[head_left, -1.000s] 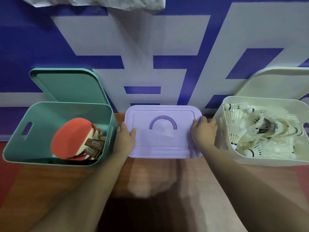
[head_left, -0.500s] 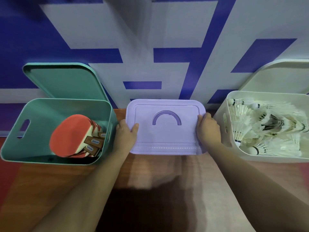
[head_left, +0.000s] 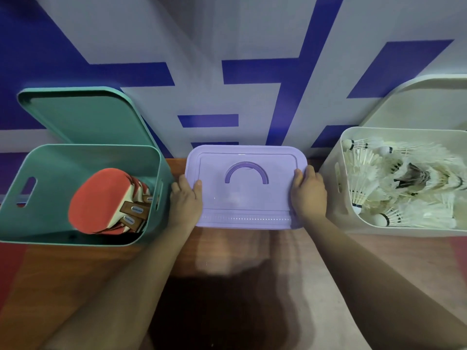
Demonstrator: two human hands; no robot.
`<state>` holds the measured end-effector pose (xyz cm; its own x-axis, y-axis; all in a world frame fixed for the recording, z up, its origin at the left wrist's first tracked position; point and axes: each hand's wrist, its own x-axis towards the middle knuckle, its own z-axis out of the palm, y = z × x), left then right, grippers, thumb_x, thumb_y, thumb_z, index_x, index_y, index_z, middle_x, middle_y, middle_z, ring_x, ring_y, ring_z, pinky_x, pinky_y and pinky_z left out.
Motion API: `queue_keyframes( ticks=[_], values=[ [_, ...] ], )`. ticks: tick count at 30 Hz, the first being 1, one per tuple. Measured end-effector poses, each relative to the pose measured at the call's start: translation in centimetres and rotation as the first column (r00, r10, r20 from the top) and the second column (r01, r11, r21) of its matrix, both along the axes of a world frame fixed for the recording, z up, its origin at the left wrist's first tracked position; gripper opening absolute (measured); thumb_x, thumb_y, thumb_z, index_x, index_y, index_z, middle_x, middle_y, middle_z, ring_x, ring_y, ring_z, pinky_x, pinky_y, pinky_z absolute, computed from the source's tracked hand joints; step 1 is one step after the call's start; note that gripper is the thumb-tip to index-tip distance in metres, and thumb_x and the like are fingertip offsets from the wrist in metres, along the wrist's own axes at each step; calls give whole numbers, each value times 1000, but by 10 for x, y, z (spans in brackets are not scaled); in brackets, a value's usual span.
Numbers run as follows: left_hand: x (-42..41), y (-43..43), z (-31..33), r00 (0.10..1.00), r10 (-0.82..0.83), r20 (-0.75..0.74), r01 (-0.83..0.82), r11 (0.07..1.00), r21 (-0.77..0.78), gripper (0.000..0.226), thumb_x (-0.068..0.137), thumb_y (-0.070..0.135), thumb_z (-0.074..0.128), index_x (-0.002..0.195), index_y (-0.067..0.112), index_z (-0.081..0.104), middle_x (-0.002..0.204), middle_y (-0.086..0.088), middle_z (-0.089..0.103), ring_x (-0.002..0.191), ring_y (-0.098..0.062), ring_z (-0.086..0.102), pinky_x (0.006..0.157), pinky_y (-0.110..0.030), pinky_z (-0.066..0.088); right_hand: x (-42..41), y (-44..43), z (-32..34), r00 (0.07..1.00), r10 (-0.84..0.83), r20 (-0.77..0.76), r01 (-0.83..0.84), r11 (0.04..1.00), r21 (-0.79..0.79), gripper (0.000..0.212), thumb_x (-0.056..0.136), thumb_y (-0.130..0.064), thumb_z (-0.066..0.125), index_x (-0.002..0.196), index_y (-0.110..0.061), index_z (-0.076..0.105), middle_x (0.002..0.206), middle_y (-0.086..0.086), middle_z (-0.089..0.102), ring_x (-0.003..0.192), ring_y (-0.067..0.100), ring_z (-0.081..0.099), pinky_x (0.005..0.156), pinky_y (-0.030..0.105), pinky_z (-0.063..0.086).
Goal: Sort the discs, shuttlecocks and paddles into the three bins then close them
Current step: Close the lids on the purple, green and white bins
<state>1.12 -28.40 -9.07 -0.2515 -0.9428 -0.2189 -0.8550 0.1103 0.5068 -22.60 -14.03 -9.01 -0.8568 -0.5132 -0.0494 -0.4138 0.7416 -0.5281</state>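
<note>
A purple lid [head_left: 246,198] with an arched handle lies flat on the middle bin and hides what is inside. My left hand [head_left: 185,198] grips the lid's left edge and my right hand [head_left: 308,195] grips its right edge. On the left, an open teal bin [head_left: 15,215] holds several red paddles [head_left: 101,198] with brown handles. On the right, an open cream bin [head_left: 333,190] is full of white shuttlecocks [head_left: 404,183]. No discs are visible.
The teal lid [head_left: 83,117] leans on the blue-and-white wall behind its bin. The cream lid [head_left: 427,102] leans behind the right bin. All three bins stand on a brown wooden table [head_left: 240,261], with my forearms stretched across it.
Both hands stay on the purple lid's sides. The view has tilted slightly, so the bins sit a little lower and closer in frame.
</note>
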Motion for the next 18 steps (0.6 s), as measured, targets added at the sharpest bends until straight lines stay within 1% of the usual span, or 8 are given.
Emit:
queue_keyframes(
  ticks=[2, 5, 7, 10, 13, 15, 16, 18],
  values=[
    [5, 6, -4, 1000, 4, -12, -5, 999, -38, 50, 101, 42, 33, 135, 6, 34, 123, -23, 45, 110, -40, 51, 93, -48, 45, 3, 3, -4, 1000, 14, -16, -14, 1000, 6, 37, 102, -37, 32, 110, -7, 50, 100, 19, 57, 87, 40, 56, 69, 40, 38],
    [14, 12, -8, 1000, -1, 8, 1, 997, -75, 47, 101, 40, 34, 131, 3, 37, 121, -25, 47, 108, -43, 52, 90, -48, 44, 8, 5, -7, 999, 28, -41, -27, 999, 27, 37, 102, -37, 31, 111, -6, 50, 101, 20, 58, 86, 41, 57, 70, 42, 42],
    [14, 11, -7, 999, -11, 36, 14, 998, -65, 50, 101, 40, 33, 133, 2, 35, 123, -26, 47, 109, -44, 52, 91, -48, 43, 9, 4, -6, 998, 25, -51, -23, 999, 43, 38, 102, -35, 31, 112, -3, 49, 103, 23, 58, 86, 42, 58, 69, 42, 41],
    [11, 8, 1, 998, -22, 56, 21, 1000, 5, 56, 102, 39, 33, 141, 0, 27, 133, -28, 42, 120, -44, 45, 100, -49, 37, 12, 2, 2, 999, 36, -28, -34, 997, 65, 39, 103, -33, 30, 115, -2, 48, 107, 25, 56, 89, 43, 58, 68, 40, 38],
    [8, 7, 17, 987, -98, 124, 85, 990, 111, 62, 103, 35, 33, 148, -3, 15, 146, -27, 28, 133, -41, 32, 109, -47, 26, 14, 2, 16, 997, 69, 29, -73, 986, 151, 40, 104, -30, 30, 123, 2, 44, 116, 27, 52, 96, 45, 56, 78, 43, 44],
    [10, 2, 33, 983, -135, 123, 115, 981, 153, 68, 102, 36, 37, 150, -3, 9, 153, -24, 18, 139, -38, 25, 114, -43, 22, 16, 0, 29, 995, 95, 18, -97, 971, 217, 47, 103, -28, 31, 136, 5, 35, 125, 29, 46, 107, 44, 50, 89, 43, 42],
    [12, -1, 42, 981, -170, 98, 155, 978, 141, 67, 101, 35, 40, 150, -2, 12, 153, -22, 18, 139, -37, 26, 113, -41, 23, 20, -3, 39, 995, 95, -11, -90, 973, 212, 52, 102, -28, 34, 141, 4, 30, 129, 29, 44, 111, 44, 47, 93, 44, 40],
    [21, -7, 67, 964, -263, -20, 264, 964, 22, 55, 98, 31, 48, 142, 1, 33, 145, -19, 32, 133, -33, 37, 109, -36, 29, 35, -13, 63, 994, 97, -50, -90, 989, 115, 54, 99, -29, 42, 141, 4, 32, 130, 29, 42, 115, 45, 44, 98, 46, 38]
  ],
)
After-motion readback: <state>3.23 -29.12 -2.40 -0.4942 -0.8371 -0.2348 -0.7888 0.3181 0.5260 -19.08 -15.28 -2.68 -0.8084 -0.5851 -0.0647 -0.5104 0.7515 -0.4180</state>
